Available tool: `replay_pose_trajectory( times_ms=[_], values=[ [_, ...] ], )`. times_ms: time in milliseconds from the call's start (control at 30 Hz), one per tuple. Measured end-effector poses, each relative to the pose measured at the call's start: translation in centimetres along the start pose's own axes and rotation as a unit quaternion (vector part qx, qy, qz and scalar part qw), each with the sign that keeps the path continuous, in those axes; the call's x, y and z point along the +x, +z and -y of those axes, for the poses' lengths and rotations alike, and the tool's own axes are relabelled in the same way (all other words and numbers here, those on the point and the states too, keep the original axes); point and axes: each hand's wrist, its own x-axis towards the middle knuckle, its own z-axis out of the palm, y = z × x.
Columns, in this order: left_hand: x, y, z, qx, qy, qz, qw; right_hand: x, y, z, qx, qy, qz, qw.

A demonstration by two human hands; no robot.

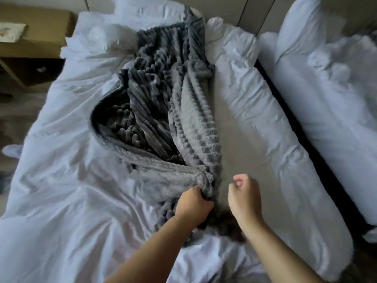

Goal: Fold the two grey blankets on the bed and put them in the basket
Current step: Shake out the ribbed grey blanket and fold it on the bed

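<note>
The left hand [192, 203], near six o'clock, clutches a bunched end of the grey blankets [163, 94]. The right hand [244, 196], just beside it at three o'clock, is curled on nothing. The blankets trail crumpled towards twelve o'clock along the bed [234, 123], with a white duvet [61, 180] at nine.

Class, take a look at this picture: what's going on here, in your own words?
A person leans over a bed, working on crumpled grey blanket fabric. The left hand grips its bunched near end. The right hand is beside it over the bare sheet, fingers curled, holding nothing. The fabric lies unfolded beside the white duvet. No basket is in view.
</note>
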Motion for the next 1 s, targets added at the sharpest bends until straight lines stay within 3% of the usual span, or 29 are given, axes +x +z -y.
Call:
replay_pose_trajectory(
  times_ms=[33, 67, 100, 200, 267, 300, 367, 433, 500, 567, 667, 733, 867, 1000],
  values=[
    [-0.8, 0.0, -0.4, 0.041, 0.038, 0.017, 0.998, 0.4, -0.1, 1.1, 0.053, -0.039, -0.048, 0.997],
    [-1.6, 0.1, -0.7, 0.081, 0.075, 0.04, 0.993, 0.8, 0.1, 2.3, 0.075, -0.067, -0.041, 0.994],
    [-2.6, 0.2, -0.8, 0.113, 0.106, 0.068, 0.986, 1.3, 0.7, 3.3, 0.051, -0.068, 0.014, 0.996],
    [-5.5, 0.6, -0.1, 0.17, 0.157, 0.153, 0.961, 2.6, 2.5, 4.1, -0.189, -0.006, 0.211, 0.959],
    [-6.7, 0.7, 1.3, 0.186, 0.154, 0.194, 0.951, 2.2, 2.3, 3.0, -0.266, 0.029, 0.243, 0.933],
    [-7.0, 0.5, 2.2, 0.18, 0.141, 0.2, 0.953, 2.2, 2.1, 2.1, -0.244, 0.042, 0.244, 0.938],
    [-7.1, 0.0, 3.7, 0.138, 0.095, 0.18, 0.969, 2.2, 0.5, 0.1, -0.084, 0.055, 0.238, 0.966],
    [-7.3, -0.6, 4.5, 0.034, 0.034, 0.143, 0.989, 1.9, -2.1, -1.2, 0.161, 0.059, 0.186, 0.967],
    [-7.4, -0.9, 4.8, -0.127, -0.036, 0.086, 0.987, 1.5, -5.0, -2.6, 0.411, 0.101, 0.097, 0.901],
    [-7.1, -0.9, 4.9, -0.257, -0.104, -0.018, 0.961, 1.0, -6.5, -5.6, 0.521, 0.185, 0.042, 0.832],
    [-6.4, -0.7, 4.5, -0.321, -0.162, -0.109, 0.927, -0.5, -5.3, -12.0, 0.365, 0.333, 0.102, 0.863],
    [-5.9, -0.5, 3.8, -0.349, -0.183, -0.129, 0.91, -1.1, -4.0, -15.9, 0.289, 0.371, 0.189, 0.862],
    [-4.9, 0.4, 2.2, -0.407, -0.208, -0.157, 0.875, -0.8, -2.2, -21.6, 0.056, 0.295, 0.262, 0.917],
    [-4.2, 3.2, 0.7, -0.42, -0.23, -0.143, 0.866, 1.9, -3.2, -23.1, -0.001, 0.295, 0.349, 0.889]
  ],
)
